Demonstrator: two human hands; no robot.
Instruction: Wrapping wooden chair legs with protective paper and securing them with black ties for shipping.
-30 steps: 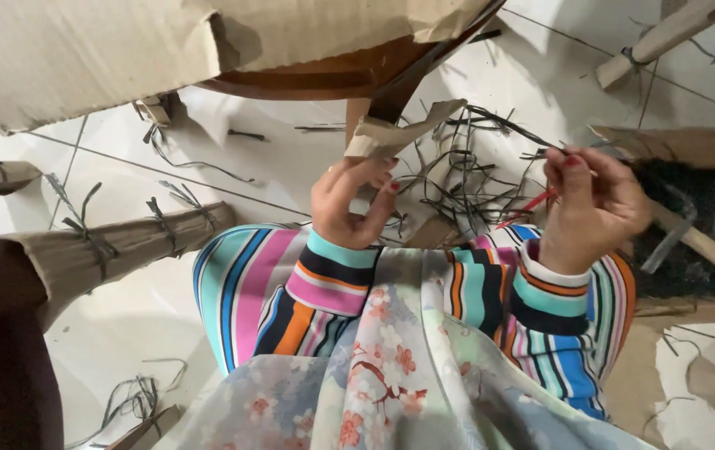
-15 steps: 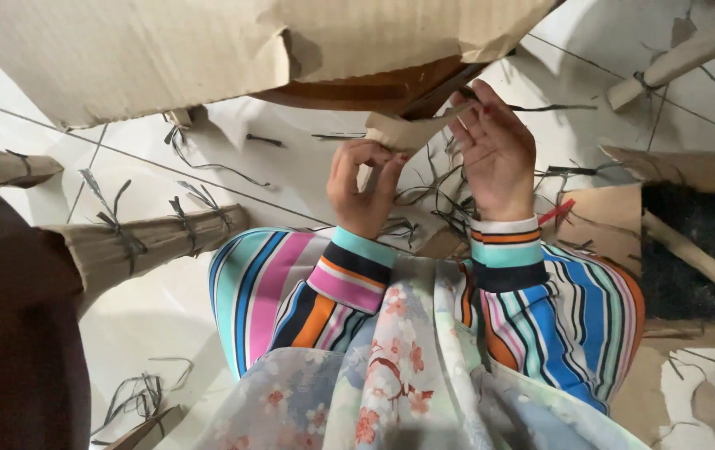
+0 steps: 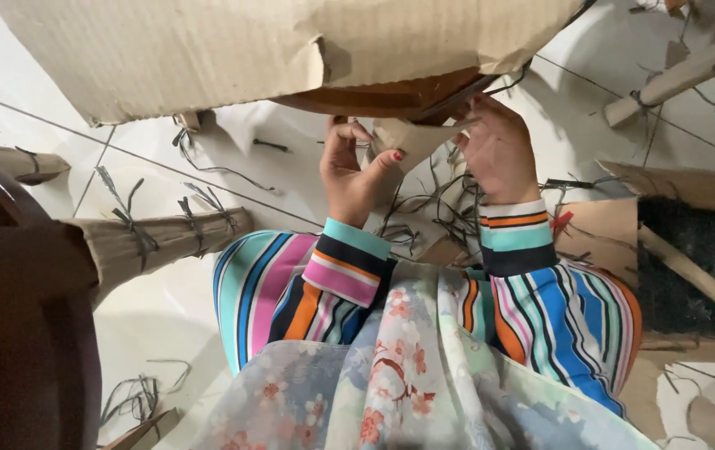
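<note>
Two hands, left hand (image 3: pixel 356 177) and right hand (image 3: pixel 499 150), pinch one cardboard strip (image 3: pixel 407 137).

No labels, signs or screens showed, and the only packaging was plain brown cardboard: a large torn sheet (image 3: pixel 207 50) stretched across the top of the view above the hands, and a flattened piece (image 3: pixel 599 225) lay on the floor at the right beside a dark mat.

Bright, even light; soft shadows (dark, blurred left edge)
</note>
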